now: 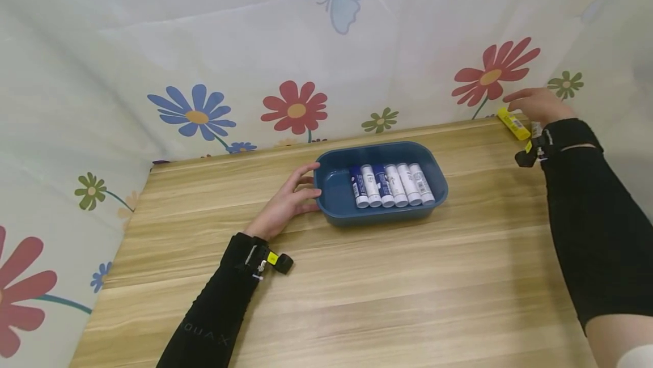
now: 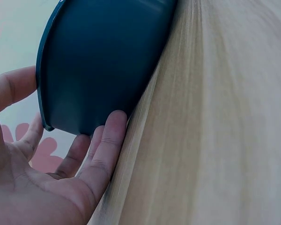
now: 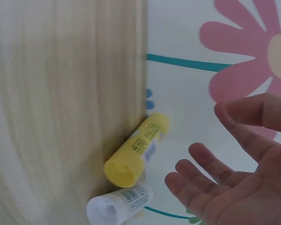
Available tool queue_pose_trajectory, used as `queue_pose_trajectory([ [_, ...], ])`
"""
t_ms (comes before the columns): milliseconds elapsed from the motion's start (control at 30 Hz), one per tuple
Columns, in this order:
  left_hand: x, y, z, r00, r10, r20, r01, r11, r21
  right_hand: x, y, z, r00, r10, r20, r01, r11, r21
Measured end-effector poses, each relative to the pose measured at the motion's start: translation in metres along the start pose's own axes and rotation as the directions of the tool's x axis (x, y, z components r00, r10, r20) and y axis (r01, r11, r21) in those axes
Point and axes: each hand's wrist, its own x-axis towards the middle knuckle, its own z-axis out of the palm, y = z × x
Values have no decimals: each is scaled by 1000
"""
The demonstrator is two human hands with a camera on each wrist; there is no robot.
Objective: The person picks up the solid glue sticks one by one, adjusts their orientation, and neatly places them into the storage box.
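My left hand (image 1: 285, 204) rests against the left end of a dark blue plastic bin (image 1: 334, 221). Its fingers are spread and touch the outer wall and rim, as the bin (image 2: 103, 65) in the left wrist view shows too. Inside the bin, several white and blue glue sticks (image 1: 396, 184) lie side by side. At the far right, my right hand (image 1: 542, 105) hovers above a yellow glue stick (image 1: 513, 124), apart from it. In the right wrist view, a white glue stick (image 3: 119, 205) lies beside the yellow one, and the right hand (image 3: 239, 173) holds nothing.
The bin stands on a wood-grain table (image 1: 398, 288). A white cloth (image 1: 229, 45) printed with flowers and a butterfly hangs along the table's back and left side. The yellow and white glue sticks lie at the back right edge, against the cloth.
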Motion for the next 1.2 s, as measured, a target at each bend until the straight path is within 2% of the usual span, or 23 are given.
queue_pose_trajectory([
  [100, 0, 0, 0, 1000, -1, -5, 1, 1000, 0, 3, 2, 0, 998, -2, 64, 4, 999, -44],
  [200, 0, 0, 0, 1000, 1, -5, -1, 1000, -4, 7, 5, -1, 996, -1, 88, 6, 998, -59],
  [467, -3, 2, 2, 1000, 12, -3, -12, 1000, -14, 16, 13, -4, 994, 17, 109, -8, 997, -82],
  [1000, -7, 3, 3, 1000, 6, -15, -6, 1000, -5, 23, 20, 0, 988, 0, 152, 15, 995, -97],
  [1200, -9, 2, 2, 1000, 0, -16, 0, 1000, -10, 30, 27, 8, 989, -29, 145, 57, 980, -191],
])
